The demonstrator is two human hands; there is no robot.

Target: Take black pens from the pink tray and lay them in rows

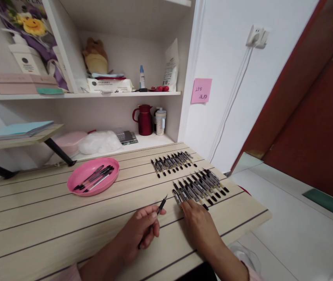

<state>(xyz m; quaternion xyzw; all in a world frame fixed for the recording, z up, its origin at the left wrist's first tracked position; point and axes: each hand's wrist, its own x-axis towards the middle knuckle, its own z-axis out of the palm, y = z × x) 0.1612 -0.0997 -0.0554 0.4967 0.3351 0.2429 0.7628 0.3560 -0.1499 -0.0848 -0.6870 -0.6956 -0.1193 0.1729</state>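
My left hand (147, 224) is closed around a pen (162, 205) with a black grip, its tip pointing up and away from me. Just right of it, my right hand (197, 220) reaches the near row of pens (198, 187), its fingers closed on the lower part of the leftmost pen (176, 196). These pens lie slanted side by side, clear barrels with black ends. Behind them is a second row of similar pens (172, 162). At the left, a pink oval tray (71, 181) holds several more pens (96, 177). My right fingertips are partly hidden.
The wooden table (96, 218) with dark lines ends at the right above a tiled floor. Shelving (154, 93) stands behind, with a red jug (145, 121), a cup (160, 121) and a plastic bag (100, 142). A small raised stand (37, 137) bears papers at the left.
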